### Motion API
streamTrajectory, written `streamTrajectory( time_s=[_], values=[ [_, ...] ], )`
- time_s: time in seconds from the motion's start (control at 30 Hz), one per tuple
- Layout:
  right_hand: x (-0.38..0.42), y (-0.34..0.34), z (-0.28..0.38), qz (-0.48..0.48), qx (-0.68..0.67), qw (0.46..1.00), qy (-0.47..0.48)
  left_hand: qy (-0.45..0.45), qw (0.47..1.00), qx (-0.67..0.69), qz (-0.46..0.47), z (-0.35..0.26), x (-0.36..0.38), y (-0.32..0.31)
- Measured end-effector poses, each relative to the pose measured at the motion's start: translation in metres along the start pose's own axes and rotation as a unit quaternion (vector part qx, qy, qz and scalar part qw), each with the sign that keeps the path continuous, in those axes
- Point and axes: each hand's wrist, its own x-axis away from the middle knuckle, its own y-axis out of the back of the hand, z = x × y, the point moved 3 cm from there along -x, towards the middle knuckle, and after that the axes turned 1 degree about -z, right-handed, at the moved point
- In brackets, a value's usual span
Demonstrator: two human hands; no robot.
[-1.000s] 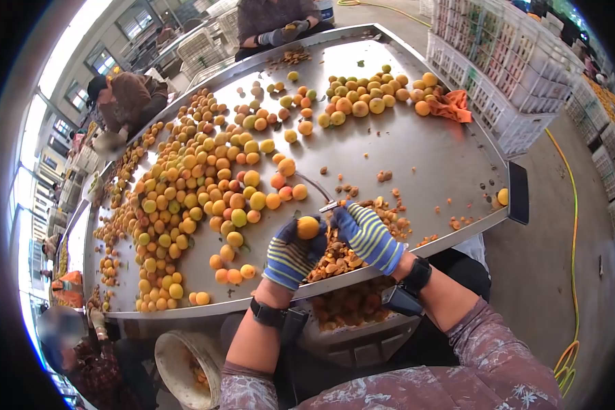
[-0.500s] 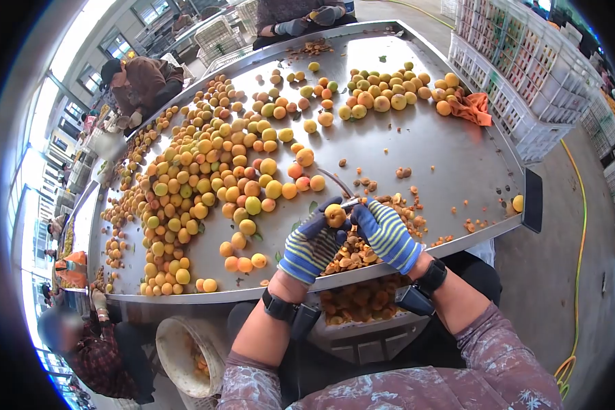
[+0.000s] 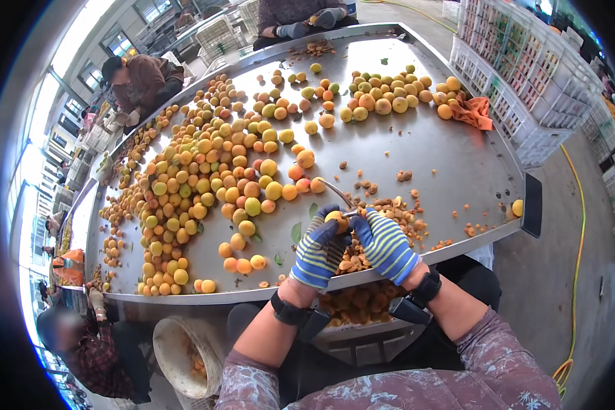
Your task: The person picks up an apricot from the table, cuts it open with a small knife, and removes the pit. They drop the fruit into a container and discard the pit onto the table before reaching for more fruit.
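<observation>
My left hand (image 3: pixel 321 249), in a striped glove with dark fingers, is closed on an orange apricot (image 3: pixel 336 219) near the front edge of the metal table (image 3: pixel 451 164). Beside it, my right hand (image 3: pixel 383 239), gloved alike, pinches a thin curved metal tool (image 3: pixel 339 193) whose near end touches the fruit. The hands are close together, above a heap of pits and scraps (image 3: pixel 400 215). Whole apricots (image 3: pixel 208 164) cover the left and middle of the table. A further group of apricots (image 3: pixel 383 92) lies at the back right.
A crate of fruit pieces (image 3: pixel 362 304) is below the table edge, and a white bucket (image 3: pixel 188 355) stands at lower left. White crates (image 3: pixel 519 75) are stacked at right. An orange cloth (image 3: pixel 471 111) lies at the back right. Several co-workers sit around the table.
My left hand has moved slightly right and up, closer to my right hand, with the apricot turned and more covered by fingers. The curved tool has shifted slightly.
</observation>
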Motion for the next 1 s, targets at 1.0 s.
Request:
streamTrajectory(
  time_s=[1.0],
  values=[
    [0.025, -0.021, 0.002, 0.280, -0.771, 0.451, -0.351, 0.085, 0.988, -0.128, -0.002, 0.007, -0.017, 0.033]
  ],
)
